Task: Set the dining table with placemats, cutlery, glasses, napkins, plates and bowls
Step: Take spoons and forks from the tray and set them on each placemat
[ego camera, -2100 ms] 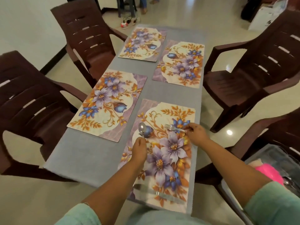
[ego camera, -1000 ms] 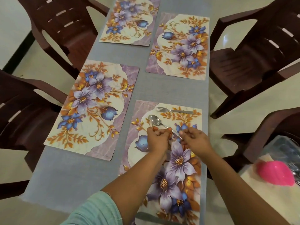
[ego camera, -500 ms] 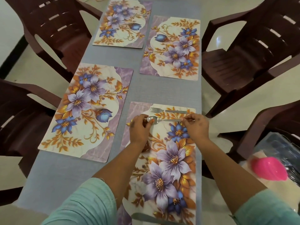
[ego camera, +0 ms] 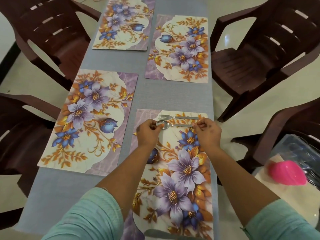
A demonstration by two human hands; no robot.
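Spoon (ego camera: 173, 125) lies crosswise at the far end of the nearest placemat (ego camera: 173, 170), just below the fork (ego camera: 178, 117) and parallel to it, bowl to the left. Left hand (ego camera: 149, 131) pinches the bowl end in its grip while right hand (ego camera: 208, 130) pinches the handle tip. Its long axis spans the gap between both hands, neither one nearer, so any squaring up would be a small nudge.

spoon (ego camera: 166, 125) bowl partly under left hand (ego camera: 148, 132)

Placemats (ego camera: 90, 118): cream marbled ground with purple and blue flowers, orange-gold leaves, lilac marbled edge. Counter (ego camera: 171, 96): plain grey-blue cloth; chairs (ego camera: 270, 54): dark brown. Bowl (ego camera: 287, 174): bright pink; sleeves (ego camera: 90, 215): pale teal.
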